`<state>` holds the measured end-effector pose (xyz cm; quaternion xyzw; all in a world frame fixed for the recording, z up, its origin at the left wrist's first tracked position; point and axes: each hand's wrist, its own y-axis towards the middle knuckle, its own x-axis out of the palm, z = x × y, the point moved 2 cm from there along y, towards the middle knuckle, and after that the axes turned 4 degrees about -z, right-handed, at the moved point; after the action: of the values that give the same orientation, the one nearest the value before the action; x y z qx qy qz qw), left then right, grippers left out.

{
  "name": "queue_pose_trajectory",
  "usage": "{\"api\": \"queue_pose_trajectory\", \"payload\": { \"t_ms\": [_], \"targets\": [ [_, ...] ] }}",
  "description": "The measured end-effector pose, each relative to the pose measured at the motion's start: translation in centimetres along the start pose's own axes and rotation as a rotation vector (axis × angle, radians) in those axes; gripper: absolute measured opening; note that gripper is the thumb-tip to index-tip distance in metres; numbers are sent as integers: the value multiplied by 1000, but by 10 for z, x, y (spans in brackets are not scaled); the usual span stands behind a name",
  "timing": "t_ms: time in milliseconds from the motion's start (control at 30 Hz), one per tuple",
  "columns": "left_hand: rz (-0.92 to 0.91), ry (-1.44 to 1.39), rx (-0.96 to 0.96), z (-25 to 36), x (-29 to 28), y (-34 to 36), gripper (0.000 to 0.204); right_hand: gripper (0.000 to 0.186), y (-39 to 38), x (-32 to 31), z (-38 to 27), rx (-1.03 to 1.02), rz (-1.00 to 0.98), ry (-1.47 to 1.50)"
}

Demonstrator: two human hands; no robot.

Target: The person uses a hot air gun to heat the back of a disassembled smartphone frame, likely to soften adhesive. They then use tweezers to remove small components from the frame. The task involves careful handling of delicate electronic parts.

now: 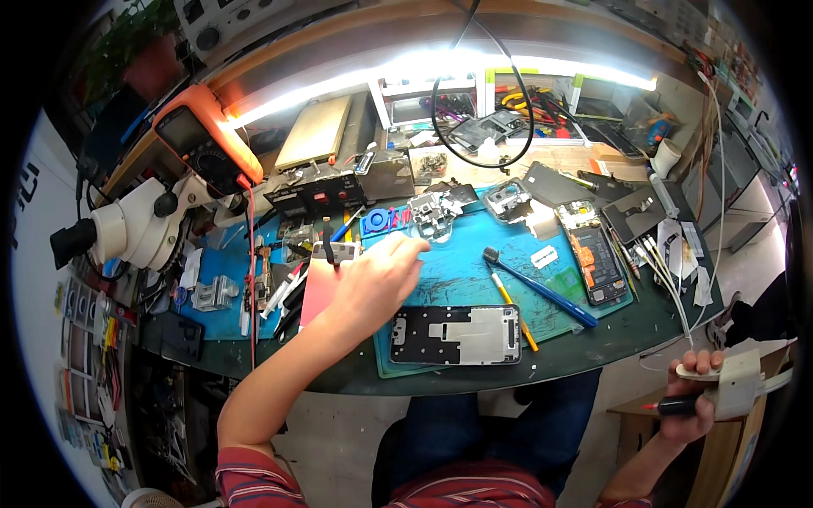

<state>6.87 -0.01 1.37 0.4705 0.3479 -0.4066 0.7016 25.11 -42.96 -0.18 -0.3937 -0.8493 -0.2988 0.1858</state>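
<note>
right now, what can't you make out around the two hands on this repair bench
- Head view: what the left hand touches; its own fingers hide the fingertips over the blue work mat.
- Head view: the tip of the black-handled tool in the right hand; the white boxy device covers it.
- Head view: the small loose parts near the silver metal phone bracket; too small and bent by the fisheye.

A single head-worn fisheye camera looks steeply down from above a seated person onto a cluttered repair bench (pixel 644 326), close enough that the blue work mat (pixel 474 271) fills the centre. The view faces forward across the bench toward a lit shelf strip (pixel 423 69) at the top. Straight edges bow near the dark circular rim; both forearms enter from the lower edge.
</note>
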Motion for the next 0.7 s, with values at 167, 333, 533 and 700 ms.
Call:
{"api": "queue_pose_trajectory", "payload": {
  "t_ms": [167, 333, 533, 700],
  "targets": [
    [34, -15, 80, 7, 29, 37, 17, 58, -8, -10, -3, -15, 56, -30],
    [111, -11, 136, 11, 34, 96, 19, 59, -9, -21, -6, 5, -12, 17],
    [29, 17, 109, 9, 60, 125, 21, 58, -15, -35, -13, -24, 13, 15],
    [96, -14, 133, 5, 62, 122, 19, 58, -17, -43, -13, -20, 50, 29]
  ]
}}
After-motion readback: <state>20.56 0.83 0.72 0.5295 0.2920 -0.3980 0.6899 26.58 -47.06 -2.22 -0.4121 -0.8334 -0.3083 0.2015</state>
